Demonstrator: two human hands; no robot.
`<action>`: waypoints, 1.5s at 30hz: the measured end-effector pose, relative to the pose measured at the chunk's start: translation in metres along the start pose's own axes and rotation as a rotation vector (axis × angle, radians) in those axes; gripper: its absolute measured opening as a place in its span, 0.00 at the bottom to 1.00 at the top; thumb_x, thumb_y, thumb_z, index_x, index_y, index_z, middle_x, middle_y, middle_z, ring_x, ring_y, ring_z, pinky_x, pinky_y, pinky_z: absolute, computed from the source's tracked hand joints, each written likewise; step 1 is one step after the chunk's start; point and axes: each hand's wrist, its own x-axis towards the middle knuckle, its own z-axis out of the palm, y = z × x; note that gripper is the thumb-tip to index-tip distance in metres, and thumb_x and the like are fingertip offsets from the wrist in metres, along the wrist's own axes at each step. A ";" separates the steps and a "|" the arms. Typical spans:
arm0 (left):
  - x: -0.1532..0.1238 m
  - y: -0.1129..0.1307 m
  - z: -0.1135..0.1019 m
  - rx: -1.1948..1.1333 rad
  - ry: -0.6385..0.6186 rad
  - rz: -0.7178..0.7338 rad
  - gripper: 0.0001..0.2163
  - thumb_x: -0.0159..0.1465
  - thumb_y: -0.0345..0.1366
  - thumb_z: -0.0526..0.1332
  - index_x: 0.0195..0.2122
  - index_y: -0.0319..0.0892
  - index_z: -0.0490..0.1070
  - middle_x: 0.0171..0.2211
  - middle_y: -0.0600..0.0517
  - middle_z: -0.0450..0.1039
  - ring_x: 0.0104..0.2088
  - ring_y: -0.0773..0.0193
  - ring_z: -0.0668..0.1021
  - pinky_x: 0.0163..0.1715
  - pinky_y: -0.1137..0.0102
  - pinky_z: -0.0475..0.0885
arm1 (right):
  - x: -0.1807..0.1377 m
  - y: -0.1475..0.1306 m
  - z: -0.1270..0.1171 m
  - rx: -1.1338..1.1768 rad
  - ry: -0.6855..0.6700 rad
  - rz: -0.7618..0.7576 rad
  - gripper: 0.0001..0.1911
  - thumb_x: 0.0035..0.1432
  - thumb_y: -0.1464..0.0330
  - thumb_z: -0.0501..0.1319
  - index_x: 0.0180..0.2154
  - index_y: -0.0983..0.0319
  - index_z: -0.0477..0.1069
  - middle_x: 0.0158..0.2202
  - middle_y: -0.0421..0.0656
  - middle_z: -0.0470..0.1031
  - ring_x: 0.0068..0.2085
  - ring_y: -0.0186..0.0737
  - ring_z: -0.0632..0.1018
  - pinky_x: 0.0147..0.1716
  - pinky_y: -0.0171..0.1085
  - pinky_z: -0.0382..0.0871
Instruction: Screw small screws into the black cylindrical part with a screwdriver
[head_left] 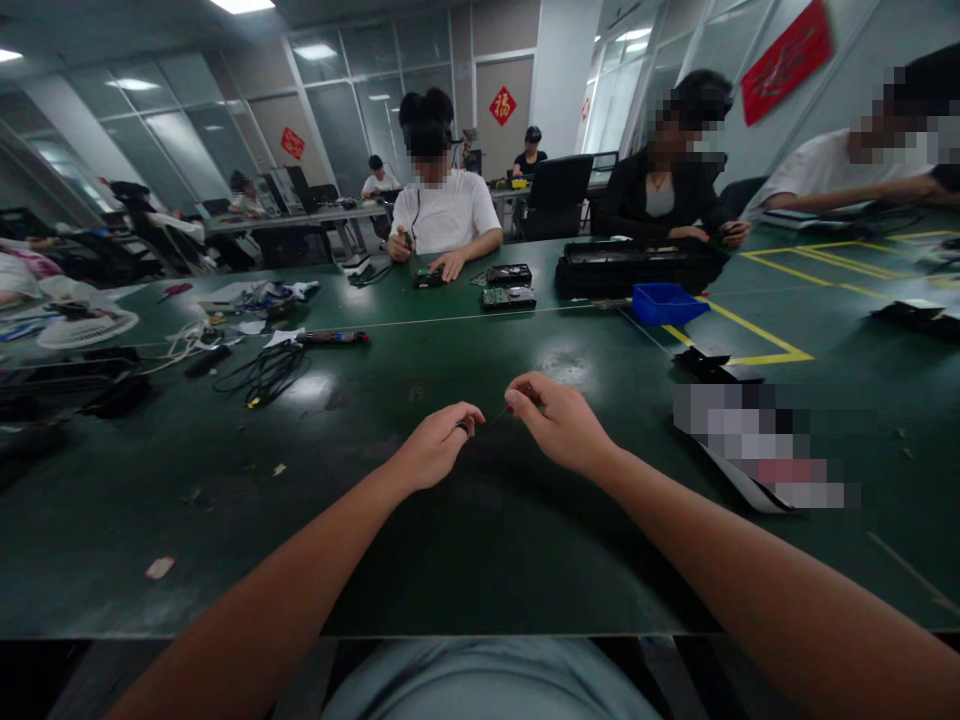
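Observation:
Over the near middle of the green table (480,540), my two hands face each other with a small gap between them. My right hand (564,425) pinches a thin dark rod with a red end (498,414), which slants down toward the left hand. My left hand (435,446) has its fingers curled and pressed together. A small dark thing (463,428) shows at these fingers; whether it is a ring or something held is unclear.
Across the table a person (444,215) handles a dark device near two hard drives (508,297). A blue bin (667,303) stands right of them. An electric screwdriver (334,338) and coiled cable (266,372) lie left. Papers (742,450) lie on the right.

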 end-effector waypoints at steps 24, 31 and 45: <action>0.003 -0.020 0.001 0.115 0.244 0.052 0.18 0.63 0.31 0.64 0.54 0.47 0.71 0.53 0.51 0.72 0.55 0.58 0.72 0.59 0.59 0.64 | 0.003 0.003 0.001 0.460 0.181 0.122 0.09 0.61 0.61 0.61 0.39 0.60 0.72 0.33 0.43 0.79 0.35 0.40 0.79 0.38 0.42 0.73; 0.001 -0.019 0.000 0.115 0.223 0.040 0.19 0.64 0.33 0.64 0.57 0.51 0.70 0.53 0.52 0.73 0.54 0.57 0.73 0.57 0.59 0.65 | 0.001 0.006 0.005 0.376 0.160 0.122 0.10 0.62 0.60 0.59 0.40 0.60 0.72 0.34 0.44 0.79 0.37 0.42 0.80 0.39 0.43 0.72; 0.000 -0.017 0.000 0.112 0.215 0.043 0.19 0.64 0.34 0.64 0.57 0.51 0.69 0.52 0.52 0.73 0.53 0.57 0.73 0.56 0.59 0.66 | 0.000 -0.001 -0.003 0.025 0.154 0.134 0.22 0.60 0.51 0.61 0.22 0.58 0.65 0.19 0.37 0.68 0.21 0.34 0.66 0.22 0.36 0.56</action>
